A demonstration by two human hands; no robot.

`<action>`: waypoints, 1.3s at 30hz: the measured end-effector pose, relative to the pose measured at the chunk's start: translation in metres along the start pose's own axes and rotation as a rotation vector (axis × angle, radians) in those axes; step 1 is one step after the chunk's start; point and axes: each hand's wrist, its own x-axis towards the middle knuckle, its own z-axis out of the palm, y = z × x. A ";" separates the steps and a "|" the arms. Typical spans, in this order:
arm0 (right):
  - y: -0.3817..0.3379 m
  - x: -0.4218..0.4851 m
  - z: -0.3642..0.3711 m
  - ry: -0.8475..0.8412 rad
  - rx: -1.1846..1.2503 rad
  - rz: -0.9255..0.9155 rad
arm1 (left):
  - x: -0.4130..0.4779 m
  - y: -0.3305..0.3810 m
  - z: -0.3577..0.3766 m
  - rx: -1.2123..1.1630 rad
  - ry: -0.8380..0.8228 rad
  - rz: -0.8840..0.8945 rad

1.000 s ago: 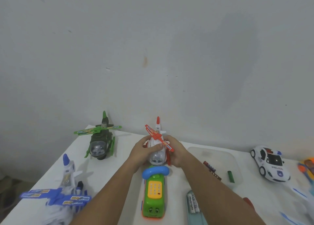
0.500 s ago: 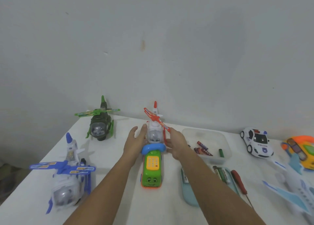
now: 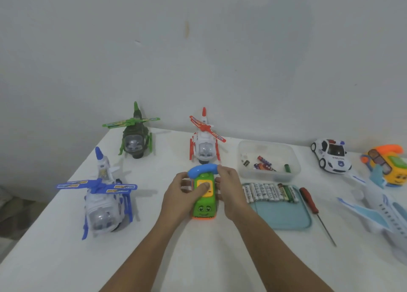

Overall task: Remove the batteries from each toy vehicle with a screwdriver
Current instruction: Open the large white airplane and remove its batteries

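- Both hands have come back from the red-and-white helicopter (image 3: 204, 146), which now stands free on the far side, and closed on the green phone car (image 3: 203, 205) just near of it.
- The left hand (image 3: 181, 195) grips the car's left flank, its thumb curled over the yellow keypad (image 3: 209, 192).
- The right hand (image 3: 230, 188) holds the right flank, fingertips up by the end of the blue handset (image 3: 201, 170).
- The car sits on the white table (image 3: 66, 258) between the two hands, its smiling face toward the near edge.
- Just right of the right hand lies a teal tray (image 3: 286, 219) with a row of batteries (image 3: 268, 192) along its far edge.
- A red-handled screwdriver (image 3: 308, 200) lies untouched just right of the tray.
- Beyond the tray, a clear tub (image 3: 244, 152) holds a few loose batteries.
- To the left stand a green helicopter (image 3: 135, 137), far, and a blue helicopter (image 3: 103, 203), nearer.
- At the right are a police car (image 3: 331, 156), an orange phone car (image 3: 387, 166) and a white-and-blue plane (image 3: 383, 212).
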 end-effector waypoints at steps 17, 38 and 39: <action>0.000 -0.023 -0.022 -0.079 -0.179 -0.060 | -0.026 0.009 -0.002 0.006 0.071 -0.031; -0.047 -0.038 -0.364 0.558 -0.862 -0.804 | -0.082 0.085 0.300 0.301 -0.020 0.676; -0.044 -0.036 -0.380 0.576 -0.895 -0.769 | -0.087 0.088 0.317 0.332 -0.112 0.636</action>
